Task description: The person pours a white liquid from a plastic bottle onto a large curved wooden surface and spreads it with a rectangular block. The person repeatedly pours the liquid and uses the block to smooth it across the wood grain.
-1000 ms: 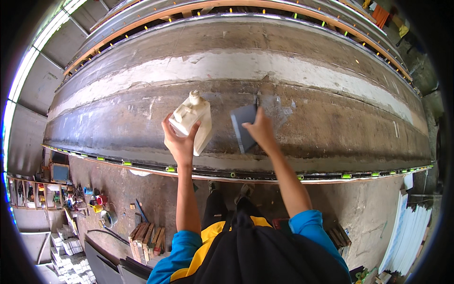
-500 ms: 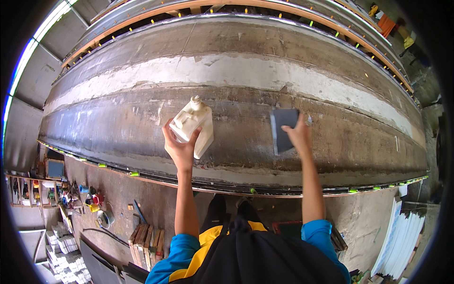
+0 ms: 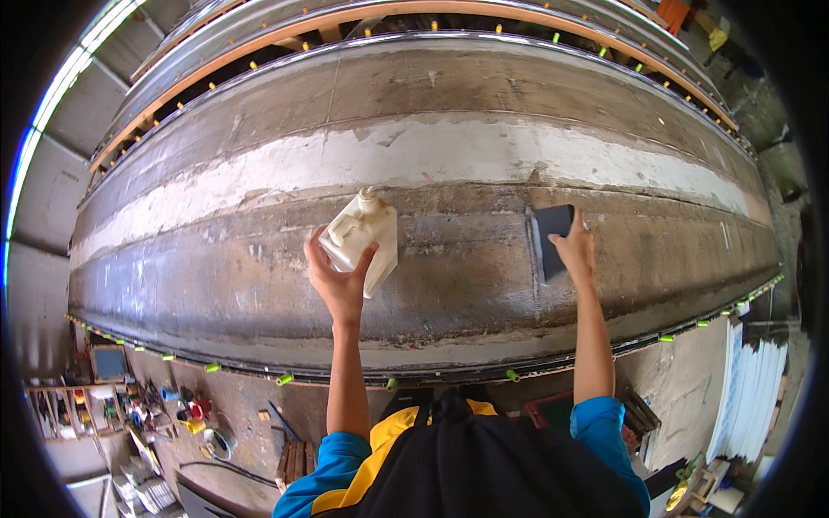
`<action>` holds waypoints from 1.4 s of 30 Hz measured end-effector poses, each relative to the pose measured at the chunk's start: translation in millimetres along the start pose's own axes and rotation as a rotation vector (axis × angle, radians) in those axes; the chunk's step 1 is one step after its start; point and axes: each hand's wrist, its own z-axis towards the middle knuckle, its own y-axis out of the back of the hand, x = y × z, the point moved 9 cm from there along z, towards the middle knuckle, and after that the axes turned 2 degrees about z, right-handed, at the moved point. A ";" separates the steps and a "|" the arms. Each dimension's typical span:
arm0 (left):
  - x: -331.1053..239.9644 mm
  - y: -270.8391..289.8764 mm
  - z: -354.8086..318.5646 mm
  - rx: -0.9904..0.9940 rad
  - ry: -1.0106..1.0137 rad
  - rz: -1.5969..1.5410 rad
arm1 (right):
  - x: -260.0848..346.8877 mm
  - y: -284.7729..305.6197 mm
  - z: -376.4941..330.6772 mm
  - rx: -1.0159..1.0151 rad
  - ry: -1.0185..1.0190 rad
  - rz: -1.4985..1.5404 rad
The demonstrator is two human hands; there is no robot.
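Observation:
My left hand [image 3: 338,281] is closed around a cream plastic jug [image 3: 370,233], its thumb and fingers gripping the sides below the neck. The jug is tilted over the long panel. Further right, my right hand [image 3: 577,249] is closed on a dark grey flat sheet [image 3: 553,226] with a pale left edge. The thumb lies across its face; the other fingers are mostly hidden. The sheet is held over or against the panel; contact cannot be made out. Beneath both hands stretches a worn brown panel [image 3: 458,302] with a ragged white band [image 3: 432,151] along it.
Green and yellow tube-like pegs [image 3: 285,379] line the panel's near and far edges. Beyond it runs an orange-brown wooden rail [image 3: 406,13]. Below left are shelves [image 3: 78,410], buckets [image 3: 218,445] and wooden blocks [image 3: 296,460]. White sheets [image 3: 748,393] lean at the right.
My right hand has carried the dark sheet to the right across the panel. The jug stays in my left hand, still tilted. The whole view has shifted a little.

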 end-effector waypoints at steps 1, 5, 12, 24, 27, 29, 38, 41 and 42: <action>-3.7 -8.6 5.8 0.019 -0.006 -0.021 | 0.0 -6.1 1.0 -0.077 0.058 0.229; -0.5 -18.0 21.9 0.057 0.001 -0.035 | 114.6 -60.3 -37.4 0.109 0.271 0.448; -3.3 -15.2 37.1 0.071 -0.006 -0.067 | 98.7 -82.6 -9.9 -0.018 0.247 0.458; 9.6 2.8 31.5 0.032 0.015 -0.073 | 154.8 -80.3 -20.3 0.098 0.328 0.452; 6.2 7.1 33.4 0.010 0.015 -0.084 | 193.1 -110.5 -28.0 0.081 0.445 0.428; 4.9 10.1 34.4 0.000 -0.001 -0.051 | 197.6 -121.1 -26.7 0.010 0.479 0.409; 18.5 23.6 35.0 -0.032 0.016 -0.011 | 142.4 -94.7 18.0 0.063 0.171 0.416; -0.5 -1.6 37.5 0.025 -0.002 -0.074 | 13.9 -54.2 88.3 -0.370 0.060 0.311; 5.1 7.7 37.6 0.005 -0.008 -0.034 | 30.0 -52.8 83.2 -0.274 0.032 0.275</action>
